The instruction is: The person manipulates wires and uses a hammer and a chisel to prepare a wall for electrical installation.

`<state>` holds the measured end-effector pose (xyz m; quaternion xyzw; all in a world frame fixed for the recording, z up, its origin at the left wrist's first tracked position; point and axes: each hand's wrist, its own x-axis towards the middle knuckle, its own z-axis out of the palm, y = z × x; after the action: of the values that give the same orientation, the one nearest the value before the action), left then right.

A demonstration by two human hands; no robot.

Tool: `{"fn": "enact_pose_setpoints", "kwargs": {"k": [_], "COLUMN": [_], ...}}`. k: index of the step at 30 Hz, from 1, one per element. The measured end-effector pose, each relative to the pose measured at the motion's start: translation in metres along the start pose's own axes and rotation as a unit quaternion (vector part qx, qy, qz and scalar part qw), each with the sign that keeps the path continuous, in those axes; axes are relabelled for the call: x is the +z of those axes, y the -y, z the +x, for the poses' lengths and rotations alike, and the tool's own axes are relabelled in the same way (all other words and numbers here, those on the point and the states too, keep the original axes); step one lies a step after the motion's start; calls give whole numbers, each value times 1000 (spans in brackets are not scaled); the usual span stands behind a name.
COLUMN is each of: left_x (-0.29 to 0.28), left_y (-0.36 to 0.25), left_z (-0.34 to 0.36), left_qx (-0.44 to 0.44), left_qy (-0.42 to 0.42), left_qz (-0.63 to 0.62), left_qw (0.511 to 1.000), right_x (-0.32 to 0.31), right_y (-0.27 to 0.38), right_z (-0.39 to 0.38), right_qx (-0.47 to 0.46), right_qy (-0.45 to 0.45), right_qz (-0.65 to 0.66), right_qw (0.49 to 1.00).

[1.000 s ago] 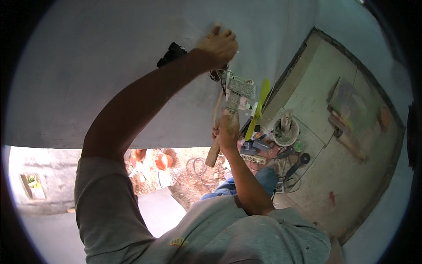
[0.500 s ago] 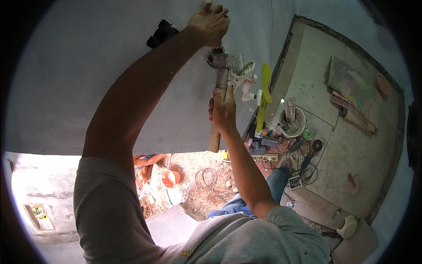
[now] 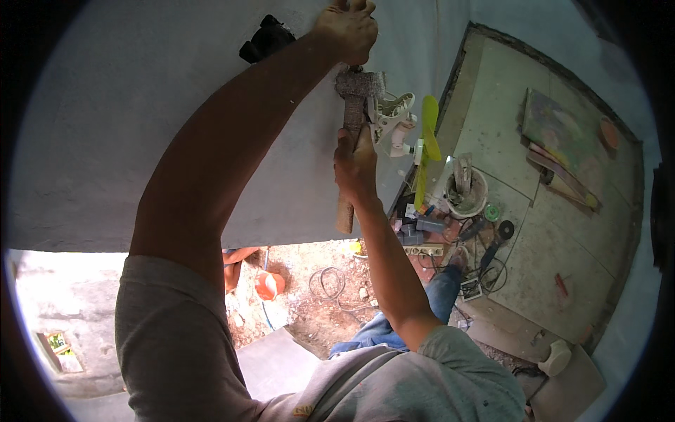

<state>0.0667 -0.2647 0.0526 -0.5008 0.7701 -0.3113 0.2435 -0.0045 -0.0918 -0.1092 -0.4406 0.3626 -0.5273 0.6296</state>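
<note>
My right hand [image 3: 356,165] grips a hammer [image 3: 344,214] by its wooden handle, the grey, rough head up close below my left hand. High on the grey wall [image 3: 140,126], my left hand [image 3: 349,34] has its fingers curled; the upper edge crops them, and what they hold, if anything, is hidden. A small dark piece shows between that hand and the hammer head. Left of my left wrist, a black fitting [image 3: 267,40] sticks out of the wall. Just right of the hammer is a small white fan [image 3: 402,133] with yellow blades.
A pale bucket [image 3: 465,197] with a tool in it stands below the fan. Angle grinder [image 3: 496,246], cables and grey pipe pieces [image 3: 429,224] lie around my foot. A painted board [image 3: 562,133] lies farther right. Past the wall's lower edge are an orange bucket [image 3: 270,286] and another person's limb [image 3: 234,266].
The hammer in my right hand has moved slightly up, its head now nearer my left hand. A dark hole seen beside the head is now mostly covered. My left hand sits slightly farther right.
</note>
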Motion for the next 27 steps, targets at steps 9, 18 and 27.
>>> {"fn": "enact_pose_setpoints", "kwargs": {"k": [9, 18, 27], "left_x": [0, -33, -15], "left_y": [-1, -4, 1], "left_z": [1, -1, -1], "left_qx": [-11, -27, -24], "left_qy": [-7, 86, 43], "left_qz": [-25, -34, -50], "left_qw": [1000, 995, 998], "right_x": [-17, -21, -32], "right_y": [20, 18, 16], "right_z": [-8, 4, -9], "right_qx": [6, -44, -15], "right_qy": [-69, 7, -48], "right_qz": [30, -86, -30], "right_qw": [997, 995, 998]}}
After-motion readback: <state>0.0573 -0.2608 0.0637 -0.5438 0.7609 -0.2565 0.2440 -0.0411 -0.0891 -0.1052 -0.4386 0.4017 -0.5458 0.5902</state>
